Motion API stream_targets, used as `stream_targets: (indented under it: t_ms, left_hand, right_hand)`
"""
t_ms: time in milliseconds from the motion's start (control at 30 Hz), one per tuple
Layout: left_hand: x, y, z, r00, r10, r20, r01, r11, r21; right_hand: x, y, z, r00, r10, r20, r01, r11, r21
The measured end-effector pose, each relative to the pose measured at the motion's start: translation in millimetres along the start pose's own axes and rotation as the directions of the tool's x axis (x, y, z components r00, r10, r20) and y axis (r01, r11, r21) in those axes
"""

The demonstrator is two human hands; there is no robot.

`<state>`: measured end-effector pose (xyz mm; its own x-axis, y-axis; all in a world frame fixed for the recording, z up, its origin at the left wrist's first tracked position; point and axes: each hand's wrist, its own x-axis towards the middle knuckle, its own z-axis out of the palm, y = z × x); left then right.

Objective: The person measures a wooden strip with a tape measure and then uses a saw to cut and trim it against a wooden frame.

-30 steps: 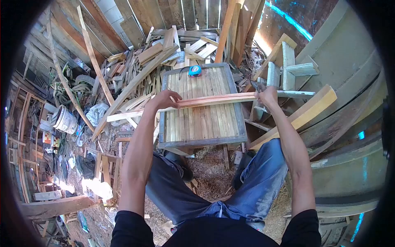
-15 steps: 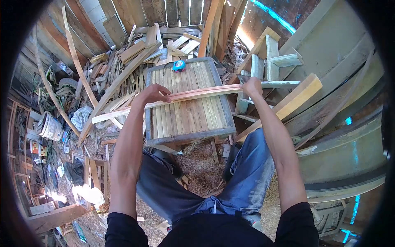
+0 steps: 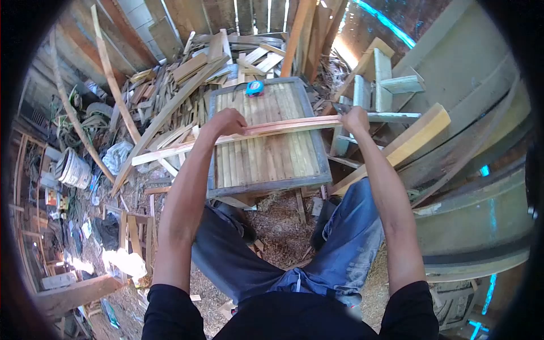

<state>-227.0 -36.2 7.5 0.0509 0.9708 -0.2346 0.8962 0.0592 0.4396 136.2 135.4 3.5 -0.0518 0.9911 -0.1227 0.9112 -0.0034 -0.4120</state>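
Note:
A long, narrow wooden strip (image 3: 292, 126), pinkish along its top face, lies crosswise over a slatted wooden tabletop (image 3: 266, 161) with a dark frame. My left hand (image 3: 229, 121) is bent over the strip near its middle, fingers closed on it. At the right end of the strip is my right hand (image 3: 355, 120), its fingers closed there. A small dark pointed object (image 3: 339, 106) sticks out from that hand; its kind cannot be made out. Beyond the strip, a blue tape measure (image 3: 255, 88) rests by the tabletop's far edge.
Scrap wood (image 3: 190, 71) is heaped behind and left of the table. To the right stand a pale wooden frame (image 3: 383, 85) and a thick yellowish beam (image 3: 416, 139). A white bucket (image 3: 73, 170) sits at the left. My legs straddle the table's near side, above a shavings-strewn floor.
The whole view has shifted slightly, so things appear a little farther right. My left hand has moved a touch rightward along the strip. My right hand stays at the strip's end.

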Motion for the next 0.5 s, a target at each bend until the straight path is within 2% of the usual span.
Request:
stream_targets:
  t_ms: [100, 167, 233, 333, 467, 500]
  left_hand:
    - [-2.2, -4.6, 1.2, 1.000, 0.002, 0.020, -0.002, 1.000, -0.016]
    - [-5.0, -2.2, 0.0, 0.998, 0.054, 0.027, -0.053, 0.997, -0.052]
    - [-4.5, 0.3, -0.5, 1.000, -0.002, 0.029, 0.003, 1.000, -0.025]
    - [-1.4, -4.2, 1.8, 0.998, -0.016, 0.062, 0.023, 0.992, -0.122]
    - [-1.8, -5.8, 3.2, 0.998, -0.006, 0.061, 0.015, 0.989, -0.144]
    - [-0.8, -7.5, 4.5, 0.997, -0.030, 0.066, 0.041, 0.985, -0.168]
  right_hand:
    - [-3.7, -2.9, -4.7, 1.000, -0.004, 0.013, 0.004, 1.000, -0.022]
    - [-2.9, 0.3, -0.9, 0.999, -0.031, -0.004, 0.031, 0.999, -0.010]
    - [5.1, 7.3, 5.2, 0.998, -0.055, -0.029, 0.054, 0.999, -0.001]
    - [12.3, 11.6, 11.8, 0.999, -0.037, -0.030, 0.037, 0.999, -0.001]
    - [10.1, 12.0, 10.2, 0.996, -0.060, -0.067, 0.059, 0.998, -0.025]
    - [7.5, 8.8, 4.9, 0.999, -0.037, -0.013, 0.037, 0.999, -0.011]
